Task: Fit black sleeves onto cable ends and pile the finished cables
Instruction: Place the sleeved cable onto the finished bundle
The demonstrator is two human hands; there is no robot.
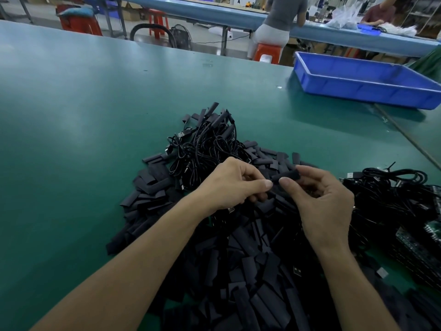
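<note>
Pinching black sleeve (287, 175) in right hand (327, 201) at frame centre, levelled toward left hand (229, 185), itself gripping something dark, presumably cable end, for threading.

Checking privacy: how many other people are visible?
2: person in grey on the orange stool, person in dark red far right. More may be hidden.

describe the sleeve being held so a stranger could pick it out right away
Find the big heap of black sleeves on the green table. Over its middle, the right hand pinches one sleeve, beside the left hand gripping a cable. Unlike the others, it is lifted off the heap.
</note>
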